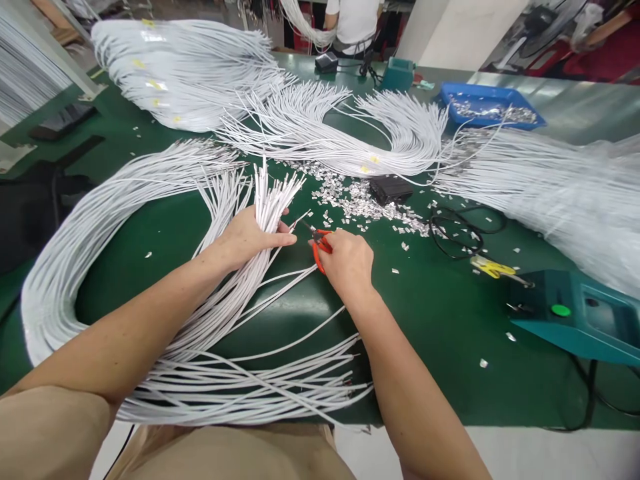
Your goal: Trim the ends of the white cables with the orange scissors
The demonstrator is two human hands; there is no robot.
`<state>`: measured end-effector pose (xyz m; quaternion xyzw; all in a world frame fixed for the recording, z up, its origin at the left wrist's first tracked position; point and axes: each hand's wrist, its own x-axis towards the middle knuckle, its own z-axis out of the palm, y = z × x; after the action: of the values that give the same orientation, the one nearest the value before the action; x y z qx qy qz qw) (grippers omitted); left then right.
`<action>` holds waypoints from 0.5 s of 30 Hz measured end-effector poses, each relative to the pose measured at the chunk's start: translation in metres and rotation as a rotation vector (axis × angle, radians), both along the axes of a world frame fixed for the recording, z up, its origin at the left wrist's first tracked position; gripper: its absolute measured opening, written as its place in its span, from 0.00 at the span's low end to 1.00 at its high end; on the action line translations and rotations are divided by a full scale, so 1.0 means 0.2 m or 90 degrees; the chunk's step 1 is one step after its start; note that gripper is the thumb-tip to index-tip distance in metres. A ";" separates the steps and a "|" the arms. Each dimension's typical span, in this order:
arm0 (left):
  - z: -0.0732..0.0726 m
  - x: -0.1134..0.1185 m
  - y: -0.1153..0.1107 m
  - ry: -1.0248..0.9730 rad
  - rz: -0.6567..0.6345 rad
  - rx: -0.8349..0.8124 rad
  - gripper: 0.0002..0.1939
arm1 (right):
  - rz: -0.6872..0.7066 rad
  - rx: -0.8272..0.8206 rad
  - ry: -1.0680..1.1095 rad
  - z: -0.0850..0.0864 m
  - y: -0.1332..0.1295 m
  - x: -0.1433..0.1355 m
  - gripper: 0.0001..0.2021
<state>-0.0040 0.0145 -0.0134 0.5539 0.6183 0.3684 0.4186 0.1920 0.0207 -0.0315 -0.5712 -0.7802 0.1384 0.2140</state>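
Observation:
My left hand (pixel 250 237) is wrapped around a thick bunch of white cables (pixel 273 200), its thumb stretched toward the right. The cable ends stick up above the fist. From this bunch one cable end pokes out to the right, close to the jaws of small red-handled cutters (pixel 321 250). Those cutters are gripped in my right hand (pixel 350 260), whose fingers fold over the handles. Whether the jaws touch the cable I cannot tell. More loose white cables (pixel 300 383) lie below my hands, near the table's front edge.
Large coils of white cable (pixel 190 73) lie at the back and left of the green table (pixel 420 347). Silvery scraps (pixel 350 200) are strewn mid-table around a black block (pixel 391 189). On the right are a teal machine (pixel 575 313), a blue tray (pixel 490 110) and plastic-covered cables. People sit beyond.

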 end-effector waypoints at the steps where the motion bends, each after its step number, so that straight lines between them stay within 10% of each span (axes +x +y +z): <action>1: 0.00 0.00 0.00 0.003 0.000 -0.002 0.28 | -0.019 -0.054 0.105 0.00 0.00 0.00 0.14; 7: 0.03 0.02 -0.02 0.003 -0.042 -0.022 0.30 | 0.027 -0.296 0.657 0.01 0.00 -0.07 0.12; 15: 0.08 -0.07 0.02 -0.112 -0.163 -0.187 0.19 | 0.009 -0.402 0.684 0.02 -0.01 -0.06 0.15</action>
<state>-0.0171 0.0178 0.0034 0.5270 0.5507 0.2652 0.5905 0.1793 0.0180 -0.0266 -0.4525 -0.4886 0.6319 0.3965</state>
